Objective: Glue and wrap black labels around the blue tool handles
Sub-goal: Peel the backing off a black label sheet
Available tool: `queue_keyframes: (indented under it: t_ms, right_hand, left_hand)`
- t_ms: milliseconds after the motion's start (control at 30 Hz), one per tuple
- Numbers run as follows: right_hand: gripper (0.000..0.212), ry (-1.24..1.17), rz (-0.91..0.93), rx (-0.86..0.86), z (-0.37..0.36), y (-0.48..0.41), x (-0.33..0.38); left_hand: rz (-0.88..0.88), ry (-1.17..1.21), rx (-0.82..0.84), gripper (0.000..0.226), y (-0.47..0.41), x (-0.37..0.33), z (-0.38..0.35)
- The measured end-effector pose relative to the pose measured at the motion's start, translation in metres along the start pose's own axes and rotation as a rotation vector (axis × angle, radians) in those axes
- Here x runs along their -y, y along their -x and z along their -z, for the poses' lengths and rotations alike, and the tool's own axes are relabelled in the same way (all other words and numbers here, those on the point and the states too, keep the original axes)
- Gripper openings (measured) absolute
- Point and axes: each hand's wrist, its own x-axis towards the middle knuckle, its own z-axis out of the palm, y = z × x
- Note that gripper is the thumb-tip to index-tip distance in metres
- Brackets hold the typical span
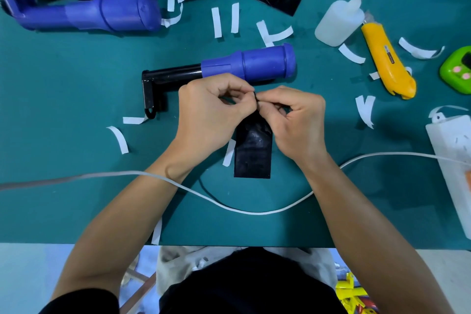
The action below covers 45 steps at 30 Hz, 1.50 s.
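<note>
The top end of the label (252,153) was pinched by the fingertips (246,106) of both hands. The left hand (211,107) was curled tight on it from one side and the right hand (293,120) from the other, so the hands were brought together at that end. The rest of the label was spread out below them, toward the person, between the two wrists. One white strip (229,153) was seen just beside its left edge.

Just behind the hands a tool (173,75) was laid on the mat (76,199), with its blue handle (254,62) turned to the right. More strips were scattered around it. A cable (229,206) was looped near the arms. A glue bottle (336,23) and a yellow knife (387,66) were set to the right, touching each other. More blue tools (102,10) were piled at the far left.
</note>
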Motion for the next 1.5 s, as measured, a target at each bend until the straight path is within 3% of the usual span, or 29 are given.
queue_keyframes:
  t_ms: [267, 800, 1500]
  right_hand:
    - [0.02, -0.041, -0.07, -0.01, 0.0011, -0.0022, 0.0003]
    - [0.012, 0.016, -0.003, -0.028, -0.0002, 0.0007, 0.0004]
    - [0.026, -0.056, -0.076, -0.033, -0.0015, -0.0033, -0.0001]
  left_hand:
    - [0.018, 0.02, -0.017, 0.026, 0.0, 0.0004, -0.0004]
    - [0.096, 0.086, 0.019, 0.02, -0.0006, 0.0044, -0.0028]
    - [0.131, 0.072, 0.01, 0.03, -0.0023, 0.0064, -0.0027]
